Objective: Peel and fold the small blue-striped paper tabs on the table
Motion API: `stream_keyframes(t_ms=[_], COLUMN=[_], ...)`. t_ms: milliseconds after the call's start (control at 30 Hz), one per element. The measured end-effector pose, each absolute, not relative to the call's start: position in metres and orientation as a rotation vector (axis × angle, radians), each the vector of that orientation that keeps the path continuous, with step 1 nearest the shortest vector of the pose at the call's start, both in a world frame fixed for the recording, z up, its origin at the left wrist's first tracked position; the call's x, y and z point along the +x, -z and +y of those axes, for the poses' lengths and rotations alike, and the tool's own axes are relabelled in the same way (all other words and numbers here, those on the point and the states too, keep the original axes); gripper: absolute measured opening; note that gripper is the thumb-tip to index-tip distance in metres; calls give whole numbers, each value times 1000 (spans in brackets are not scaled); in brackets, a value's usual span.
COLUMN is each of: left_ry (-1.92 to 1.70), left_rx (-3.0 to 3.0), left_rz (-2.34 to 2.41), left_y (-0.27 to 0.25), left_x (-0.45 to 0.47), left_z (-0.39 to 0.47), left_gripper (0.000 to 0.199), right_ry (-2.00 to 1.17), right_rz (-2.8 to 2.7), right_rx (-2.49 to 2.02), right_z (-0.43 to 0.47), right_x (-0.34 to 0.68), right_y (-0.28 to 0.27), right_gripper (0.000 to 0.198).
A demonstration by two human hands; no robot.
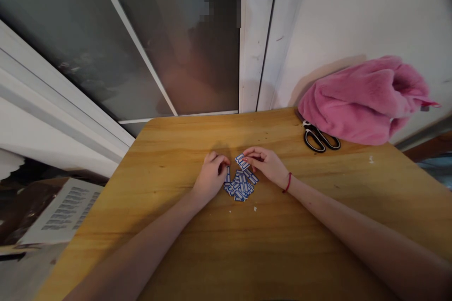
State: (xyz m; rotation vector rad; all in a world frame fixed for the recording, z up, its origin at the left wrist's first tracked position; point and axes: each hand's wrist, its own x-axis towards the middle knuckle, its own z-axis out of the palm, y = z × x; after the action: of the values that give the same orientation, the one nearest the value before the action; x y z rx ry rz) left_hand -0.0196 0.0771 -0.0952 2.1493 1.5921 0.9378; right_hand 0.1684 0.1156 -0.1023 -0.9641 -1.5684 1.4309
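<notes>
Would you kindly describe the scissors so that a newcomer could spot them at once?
On the wooden table, find the fluffy pink bundle at the far right. The scissors lie at its near edge. Their black, pale-edged, double-looped shape sets them apart from the soft pink bundle.

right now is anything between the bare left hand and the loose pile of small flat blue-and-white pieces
Nothing visible stands between them: the left hand is at the left edge of the pile. The black-handled scissors lie off to the right.
</notes>
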Motion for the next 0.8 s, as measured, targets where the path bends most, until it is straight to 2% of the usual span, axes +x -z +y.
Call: stream_keyframes(t_ms=[267, 433, 800], left_ry=[-849, -628, -648], left_rx=[2257, 2358, 2270], left_rz=[1511, 1459, 1369], left_y=[92, 90, 87], left_x=[-16, -16, -20], left_z=[75, 73, 76], left_gripper=[16, 27, 14], right_ry=[-1411, -1391, -1370], right_rz=[-1583, -1609, -1616], right_rx=[-969, -966, -969], right_z=[116, 117, 117], right_x=[169, 170, 170], right_y=[101, 104, 104], right_gripper=[25, 25, 23])
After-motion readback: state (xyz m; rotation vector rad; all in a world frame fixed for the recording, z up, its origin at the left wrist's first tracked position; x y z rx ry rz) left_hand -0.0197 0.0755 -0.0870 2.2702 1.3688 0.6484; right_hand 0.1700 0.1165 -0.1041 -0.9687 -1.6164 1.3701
